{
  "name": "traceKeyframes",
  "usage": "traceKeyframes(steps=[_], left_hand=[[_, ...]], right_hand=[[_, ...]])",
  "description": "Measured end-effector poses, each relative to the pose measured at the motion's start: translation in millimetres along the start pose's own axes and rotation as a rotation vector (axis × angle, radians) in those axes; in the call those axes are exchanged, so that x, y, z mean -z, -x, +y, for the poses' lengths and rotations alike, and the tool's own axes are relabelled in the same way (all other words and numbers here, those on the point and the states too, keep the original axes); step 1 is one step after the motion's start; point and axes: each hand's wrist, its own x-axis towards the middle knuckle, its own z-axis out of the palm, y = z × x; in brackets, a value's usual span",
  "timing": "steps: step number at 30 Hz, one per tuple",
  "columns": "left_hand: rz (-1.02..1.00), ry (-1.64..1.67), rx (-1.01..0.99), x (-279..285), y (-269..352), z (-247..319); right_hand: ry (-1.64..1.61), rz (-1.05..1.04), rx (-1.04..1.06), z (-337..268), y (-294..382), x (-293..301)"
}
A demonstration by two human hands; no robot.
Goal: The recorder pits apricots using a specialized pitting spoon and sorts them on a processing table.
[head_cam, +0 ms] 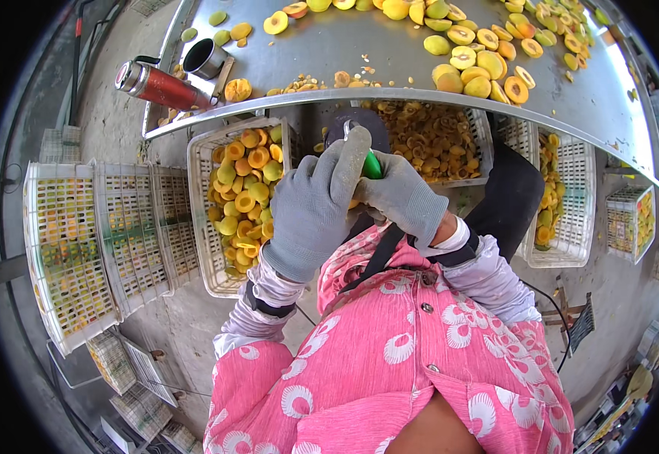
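Both of my hands wear grey knit gloves and meet in front of my lap. My right hand [406,193] is closed around the green handle [372,165] of a small hand tool. Its curved metal end [348,128] shows past the fingers of my left hand [318,204]. That hand is curled, back upward, against the tool and the right hand. A sliver of yellow-orange fruit [354,203] shows between the palms beside the left hand; most of it is hidden. Beside my left hand stands a white plastic crate [199,227] of halved yellow stone fruit [244,193].
Ahead is a metal table [329,57] with a raised rim, bearing cut fruit [477,62], a red vacuum flask [164,88] and a steel cup [204,58]. Beneath it sits a crate of brownish fruit scraps [428,139]. More crates stand left [68,249] and right [576,215].
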Motion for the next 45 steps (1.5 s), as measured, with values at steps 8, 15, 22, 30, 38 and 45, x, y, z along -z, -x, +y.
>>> traceKeyframes(steps=[8, 15, 22, 30, 38, 45], left_hand=[[0.054, 0.041, -0.034, -10.8, -30.4, 4.9], [0.220, 0.248, 0.098, -24.9, -47.3, 7.4], [0.157, 0.365, 0.061, -27.8, -52.9, 17.8], [0.012, 0.255, -0.004, -25.3, -55.2, 21.5], [-0.457, -0.281, 0.335, -5.7, 30.0, -107.1], [-0.226, 0.142, 0.186, -44.2, -117.5, -151.2]], right_hand=[[0.049, 0.198, 0.097, -11.6, 8.4, 22.8], [0.515, 0.691, 0.532, -16.1, 17.9, 58.3], [0.672, 0.386, 0.461, -27.4, 39.2, 33.3], [0.488, 0.072, 0.365, -19.5, 28.0, 57.4], [1.025, 0.471, 0.503, -4.8, 16.4, 182.3], [1.011, 1.064, 0.321, -72.1, -16.2, 316.7]])
